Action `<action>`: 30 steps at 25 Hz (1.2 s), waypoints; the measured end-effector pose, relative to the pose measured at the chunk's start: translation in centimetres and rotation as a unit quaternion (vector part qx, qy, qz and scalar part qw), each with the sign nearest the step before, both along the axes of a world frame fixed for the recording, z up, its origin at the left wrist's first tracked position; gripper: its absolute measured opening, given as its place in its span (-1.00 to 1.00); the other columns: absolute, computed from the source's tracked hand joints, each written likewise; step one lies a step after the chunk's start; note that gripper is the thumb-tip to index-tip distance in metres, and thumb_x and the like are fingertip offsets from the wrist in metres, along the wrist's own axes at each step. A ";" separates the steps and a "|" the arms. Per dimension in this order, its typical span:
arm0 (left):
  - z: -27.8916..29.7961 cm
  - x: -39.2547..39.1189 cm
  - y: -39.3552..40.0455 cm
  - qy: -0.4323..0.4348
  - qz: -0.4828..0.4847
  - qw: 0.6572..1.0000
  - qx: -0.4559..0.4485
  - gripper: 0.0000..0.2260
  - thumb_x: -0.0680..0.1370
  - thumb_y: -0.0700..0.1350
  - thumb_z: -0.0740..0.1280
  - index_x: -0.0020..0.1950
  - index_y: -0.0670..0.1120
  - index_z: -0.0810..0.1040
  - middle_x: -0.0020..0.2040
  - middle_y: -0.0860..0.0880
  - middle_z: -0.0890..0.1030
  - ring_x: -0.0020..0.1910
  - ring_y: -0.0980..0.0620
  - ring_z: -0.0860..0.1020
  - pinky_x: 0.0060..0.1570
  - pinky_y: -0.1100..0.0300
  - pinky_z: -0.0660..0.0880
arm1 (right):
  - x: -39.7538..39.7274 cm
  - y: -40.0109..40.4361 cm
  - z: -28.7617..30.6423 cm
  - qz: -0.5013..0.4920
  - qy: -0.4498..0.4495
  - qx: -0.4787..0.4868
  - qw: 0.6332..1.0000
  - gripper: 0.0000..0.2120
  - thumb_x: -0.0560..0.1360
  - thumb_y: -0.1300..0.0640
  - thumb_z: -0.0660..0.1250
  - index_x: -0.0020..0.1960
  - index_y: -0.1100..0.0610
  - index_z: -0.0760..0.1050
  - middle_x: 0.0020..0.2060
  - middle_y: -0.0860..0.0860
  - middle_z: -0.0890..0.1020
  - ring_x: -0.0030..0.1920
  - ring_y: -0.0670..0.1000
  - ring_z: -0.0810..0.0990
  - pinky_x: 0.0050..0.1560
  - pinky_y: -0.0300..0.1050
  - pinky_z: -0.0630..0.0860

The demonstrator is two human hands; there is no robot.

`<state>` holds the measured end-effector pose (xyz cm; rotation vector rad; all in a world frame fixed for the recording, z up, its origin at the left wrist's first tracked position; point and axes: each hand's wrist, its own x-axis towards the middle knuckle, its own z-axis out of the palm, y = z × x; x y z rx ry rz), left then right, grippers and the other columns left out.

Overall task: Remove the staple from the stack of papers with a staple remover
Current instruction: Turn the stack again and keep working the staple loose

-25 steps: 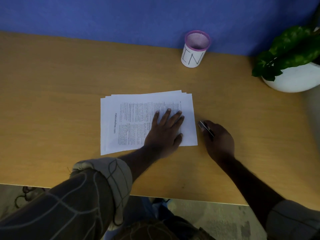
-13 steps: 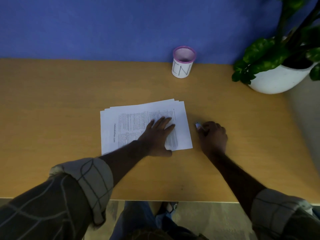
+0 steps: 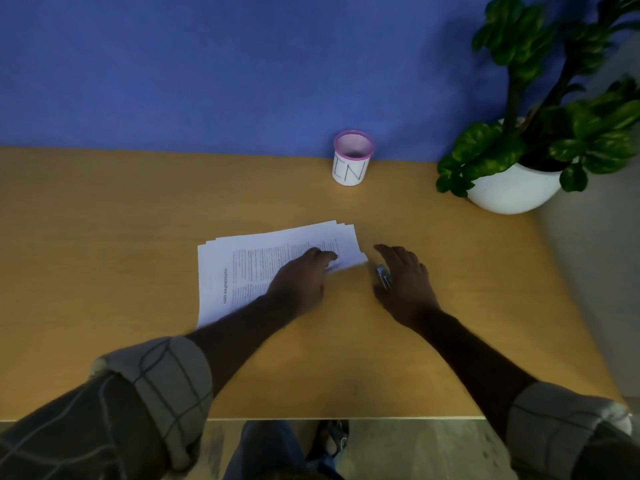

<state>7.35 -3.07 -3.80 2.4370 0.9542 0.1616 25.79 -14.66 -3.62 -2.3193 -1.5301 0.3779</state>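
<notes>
While remover (image 3: 383, 277) (right-held) flanks papers (image 3: 242, 268).

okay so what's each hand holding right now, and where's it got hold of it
The left hand grips the stack of papers at its near right corner. The right hand seems to hold the staple remover against its palm; the exact grip is blurred.

Wooden desk (image 3: 121, 237) under my arms. On it: paper stack (image 3: 242, 265) in middle, pink-rimmed cup (image 3: 350, 164) at back, white plant pot (image 3: 512, 192) back right.
</notes>
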 end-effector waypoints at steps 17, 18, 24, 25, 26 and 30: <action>19.2 -3.8 11.6 0.034 -0.012 0.999 -0.013 -0.62 0.47 0.14 0.50 0.27 0.19 0.57 -0.12 0.13 0.64 -0.09 0.18 0.59 -0.13 0.31 0.41 | -0.9 3.5 5.4 -0.031 0.677 0.053 0.733 -0.66 0.43 0.21 0.45 0.18 0.27 0.57 0.14 0.22 0.65 0.12 0.26 0.63 0.05 0.16 0.60; 19.0 -3.7 12.0 0.063 -0.021 0.998 -0.023 -0.61 0.47 0.15 0.50 0.27 0.20 0.57 -0.14 0.17 0.61 -0.11 0.23 0.57 -0.16 0.31 0.40 | -0.8 3.3 4.8 -0.040 0.683 0.036 0.728 -0.65 0.45 0.21 0.45 0.20 0.28 0.55 0.15 0.23 0.64 0.13 0.27 0.62 0.07 0.18 0.59; 11.3 -3.0 12.7 0.165 -0.006 0.985 -0.053 -0.67 0.55 0.00 0.43 0.31 0.02 0.58 0.05 -0.02 0.67 -0.03 0.00 0.59 0.01 0.18 0.43 | -1.8 1.9 0.4 -0.143 0.655 0.012 0.742 -0.68 0.42 0.29 0.46 0.15 0.34 0.56 0.12 0.28 0.64 0.16 0.34 0.58 0.19 0.31 0.50; 9.6 -2.9 12.6 0.161 0.000 0.986 -0.051 -0.69 0.57 -0.03 0.41 0.31 0.00 0.58 0.15 -0.08 0.67 0.06 -0.05 0.60 0.07 0.17 0.44 | -2.2 2.0 -0.2 -0.166 0.629 0.018 0.759 -0.73 0.42 0.32 0.46 0.11 0.30 0.58 0.10 0.27 0.65 0.13 0.34 0.59 0.17 0.30 0.52; 7.9 -2.8 12.3 0.162 0.006 0.986 -0.041 -0.71 0.58 -0.05 0.39 0.31 0.00 0.58 0.23 -0.07 0.65 0.15 -0.08 0.60 0.15 0.15 0.44 | -2.7 2.1 -0.6 -0.191 0.588 0.018 0.785 -0.77 0.41 0.32 0.47 0.06 0.25 0.59 0.08 0.24 0.66 0.08 0.30 0.62 0.14 0.25 0.55; 2.0 -2.8 10.6 0.181 0.016 0.983 0.038 -0.68 0.58 -0.06 0.36 0.33 0.05 0.56 0.34 0.03 0.61 0.33 -0.04 0.53 0.38 0.06 0.35 | -3.5 2.4 -1.9 -0.186 0.313 -0.071 0.929 -0.74 0.41 0.15 0.47 0.06 0.19 0.56 -0.03 0.10 0.68 -0.09 0.08 0.64 -0.11 0.01 0.62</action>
